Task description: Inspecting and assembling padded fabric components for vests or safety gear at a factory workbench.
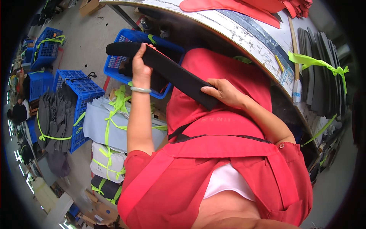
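Note:
I hold a long black padded strip (173, 72) slantwise in front of my red apron (228, 126). My left hand (140, 65), with a pale green bangle at the wrist, grips the strip near its upper left end. My right hand (224, 92) lies with its fingers over the strip's lower right end, pressing it against the apron. The strip's left end reaches over a blue plastic basket (114, 65), which holds more dark pieces.
A curved worktable (244, 32) runs along the upper right, carrying red fabric pieces (236, 7), a wooden stick and a stack of dark grey pieces (320, 72) tied with neon green tape. Blue crates (82, 89), grey piece bundles (53, 118) and tied white bundles (103, 122) crowd the floor at left.

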Available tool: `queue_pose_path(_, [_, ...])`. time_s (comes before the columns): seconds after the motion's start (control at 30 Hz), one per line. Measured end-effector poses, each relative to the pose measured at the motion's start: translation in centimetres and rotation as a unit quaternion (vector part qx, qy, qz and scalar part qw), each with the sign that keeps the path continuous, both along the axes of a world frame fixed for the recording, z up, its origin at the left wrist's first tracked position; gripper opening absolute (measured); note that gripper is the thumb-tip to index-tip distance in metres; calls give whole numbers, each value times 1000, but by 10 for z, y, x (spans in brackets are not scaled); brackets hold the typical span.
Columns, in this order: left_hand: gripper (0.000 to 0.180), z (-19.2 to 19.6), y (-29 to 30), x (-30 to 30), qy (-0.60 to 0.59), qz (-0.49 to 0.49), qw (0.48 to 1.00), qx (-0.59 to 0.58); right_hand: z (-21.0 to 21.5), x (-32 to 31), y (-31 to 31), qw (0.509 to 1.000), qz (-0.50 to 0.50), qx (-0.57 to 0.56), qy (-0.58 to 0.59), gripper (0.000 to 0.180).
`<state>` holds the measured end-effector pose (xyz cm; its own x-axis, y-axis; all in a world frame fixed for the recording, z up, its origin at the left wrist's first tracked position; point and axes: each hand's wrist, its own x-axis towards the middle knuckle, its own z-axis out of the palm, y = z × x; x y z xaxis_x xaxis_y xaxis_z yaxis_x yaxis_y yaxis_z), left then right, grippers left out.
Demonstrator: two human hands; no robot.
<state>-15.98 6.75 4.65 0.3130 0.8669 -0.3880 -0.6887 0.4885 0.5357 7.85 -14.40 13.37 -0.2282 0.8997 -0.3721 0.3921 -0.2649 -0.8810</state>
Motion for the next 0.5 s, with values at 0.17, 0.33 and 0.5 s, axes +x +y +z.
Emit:
queue_pose_path(0.17, [16,-24,33,-34,64,42,997,-3,4,-2,-2,999,22,-22,-20,39])
queue_pose_path(0.33, [15,-36,19,-26,-32,64,997,-30,-4,-5,17,999,-2,-27,20,38])
queue_pose_path(0.5, [13,-46,2,-35,-19,22,998,-63,-10,-7,16,999,6,-48,4,38])
